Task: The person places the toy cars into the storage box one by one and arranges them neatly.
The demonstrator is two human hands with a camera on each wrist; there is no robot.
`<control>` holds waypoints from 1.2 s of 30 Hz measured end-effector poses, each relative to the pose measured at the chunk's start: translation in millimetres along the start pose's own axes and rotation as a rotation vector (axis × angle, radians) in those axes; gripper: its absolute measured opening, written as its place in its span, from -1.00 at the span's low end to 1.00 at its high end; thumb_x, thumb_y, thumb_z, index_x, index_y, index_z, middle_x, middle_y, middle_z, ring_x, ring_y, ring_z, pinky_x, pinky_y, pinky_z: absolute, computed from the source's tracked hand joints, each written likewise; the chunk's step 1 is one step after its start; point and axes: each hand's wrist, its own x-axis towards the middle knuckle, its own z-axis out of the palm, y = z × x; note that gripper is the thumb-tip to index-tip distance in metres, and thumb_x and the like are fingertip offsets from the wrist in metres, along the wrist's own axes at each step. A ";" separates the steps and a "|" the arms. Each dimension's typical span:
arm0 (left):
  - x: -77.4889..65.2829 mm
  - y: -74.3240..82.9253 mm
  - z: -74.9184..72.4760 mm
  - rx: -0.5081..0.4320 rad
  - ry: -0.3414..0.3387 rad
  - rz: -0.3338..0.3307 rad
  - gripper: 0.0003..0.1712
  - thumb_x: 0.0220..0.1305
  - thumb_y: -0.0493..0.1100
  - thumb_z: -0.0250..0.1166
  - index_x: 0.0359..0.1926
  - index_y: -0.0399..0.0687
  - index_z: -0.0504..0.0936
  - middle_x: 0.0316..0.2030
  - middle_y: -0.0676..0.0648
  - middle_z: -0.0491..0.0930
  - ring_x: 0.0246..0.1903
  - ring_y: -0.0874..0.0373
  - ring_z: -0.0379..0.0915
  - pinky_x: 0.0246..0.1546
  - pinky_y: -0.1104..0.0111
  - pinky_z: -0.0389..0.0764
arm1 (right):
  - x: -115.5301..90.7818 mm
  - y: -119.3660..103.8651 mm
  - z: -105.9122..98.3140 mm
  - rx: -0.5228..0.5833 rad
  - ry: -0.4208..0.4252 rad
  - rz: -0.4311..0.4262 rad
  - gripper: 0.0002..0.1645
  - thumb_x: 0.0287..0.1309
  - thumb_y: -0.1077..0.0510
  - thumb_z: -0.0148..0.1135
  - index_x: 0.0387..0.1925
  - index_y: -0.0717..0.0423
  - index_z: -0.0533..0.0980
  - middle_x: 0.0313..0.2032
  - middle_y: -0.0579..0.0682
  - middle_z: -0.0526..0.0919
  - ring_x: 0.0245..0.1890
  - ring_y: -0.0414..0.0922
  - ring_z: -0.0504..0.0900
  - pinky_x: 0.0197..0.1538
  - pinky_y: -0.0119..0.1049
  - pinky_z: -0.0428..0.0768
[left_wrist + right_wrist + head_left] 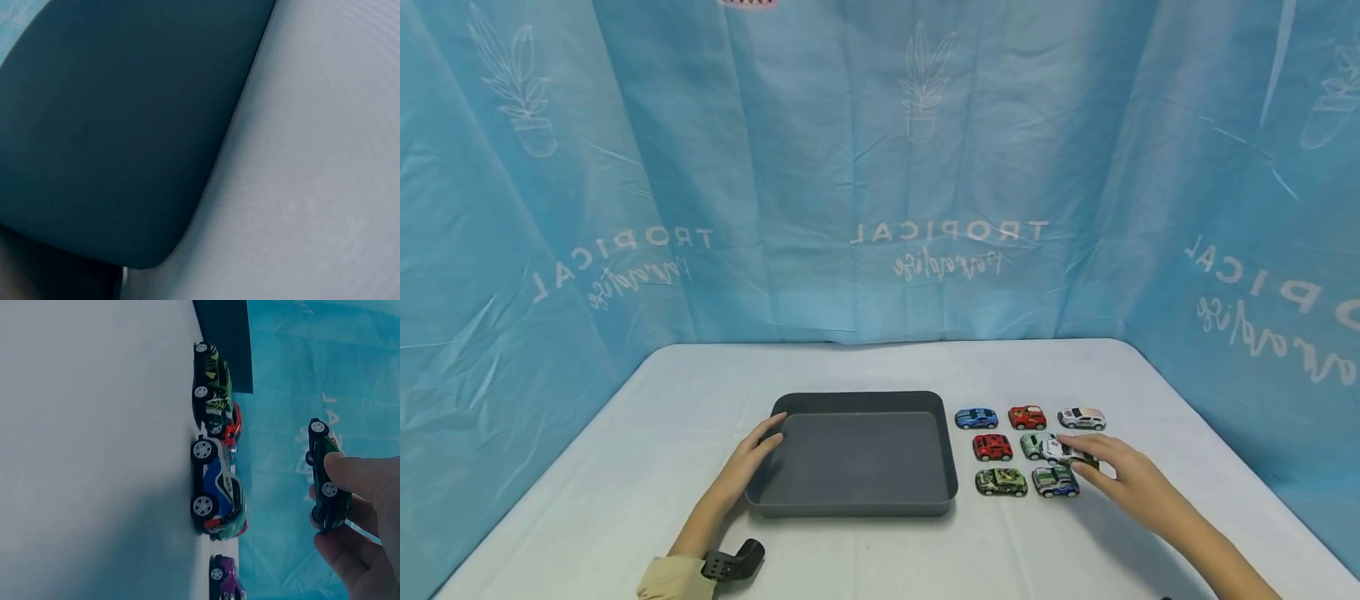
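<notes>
My right hand (1123, 479) pinches a small toy car (326, 475) between thumb and fingers, raised above the table. That car looks dark with some green in the right wrist view, and it overlaps a pale green toy car (1032, 444) in the head view. Just in front of the hand sits a green-and-blue toy car (1056, 482). The fingers of my left hand (741, 471) lie over the left rim of a dark grey tray (852, 510). From the left wrist, the tray's outer side (125, 137) fills much of the view, with the left fingers out of clear sight.
Between tray and right hand stand a blue car (977, 418), two red cars (1027, 417) and a camouflage car (1002, 482). A white car (1082, 418) is at the back right. The right wrist view includes a purple car (226, 578). Blue curtains (947, 292) surround the white table (700, 375).
</notes>
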 end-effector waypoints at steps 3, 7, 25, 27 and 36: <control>-0.2 0.2 -0.3 0.000 -0.001 0.000 -0.41 0.36 0.07 -0.11 0.35 0.02 0.13 0.38 -0.22 -0.01 0.38 -0.24 -0.21 0.30 -0.19 -0.09 | 2.8 -6.1 -1.1 0.002 -0.011 0.000 -0.57 0.15 0.05 0.16 0.07 0.03 0.49 -0.01 0.13 0.58 0.00 0.18 0.48 -0.04 0.18 0.47; 0.7 -0.4 -0.2 0.000 -0.003 0.003 -0.41 0.36 0.06 -0.11 0.35 0.01 0.12 0.38 -0.23 -0.01 0.38 -0.24 -0.20 0.31 -0.19 -0.10 | 6.6 -13.4 -0.7 0.014 -0.046 0.009 -0.55 0.15 0.02 0.15 0.08 0.05 0.48 0.00 0.15 0.56 0.02 0.19 0.48 -0.03 0.19 0.46; 0.2 -0.8 0.1 -0.011 -0.001 0.011 -0.42 0.36 0.06 -0.10 0.35 0.02 0.13 0.38 -0.23 -0.01 0.38 -0.23 -0.20 0.31 -0.18 -0.08 | 22.3 -41.3 13.8 -0.060 -0.010 -0.101 -0.56 0.03 0.12 0.26 0.02 0.02 0.52 -0.10 -0.01 0.64 -0.10 0.00 0.61 -0.11 -0.10 0.60; 0.2 -1.0 0.0 -0.013 -0.004 0.011 -0.42 0.36 0.05 -0.10 0.35 0.02 0.12 0.39 -0.23 -0.02 0.38 -0.24 -0.20 0.30 -0.19 -0.08 | 23.2 -44.1 14.7 -0.057 -0.013 -0.096 -0.56 0.04 0.10 0.25 0.03 -0.01 0.52 -0.08 -0.01 0.64 -0.09 0.00 0.61 -0.10 -0.09 0.60; 0.8 -2.5 0.4 -0.022 -0.006 0.024 -0.42 0.36 0.03 -0.10 0.35 0.00 0.13 0.38 -0.24 -0.01 0.37 -0.24 -0.18 0.30 -0.19 -0.07 | 28.8 -58.5 18.1 -0.020 -0.016 -0.126 -0.58 0.07 0.07 0.22 0.03 -0.04 0.52 -0.04 0.02 0.62 -0.04 0.02 0.58 -0.06 -0.07 0.58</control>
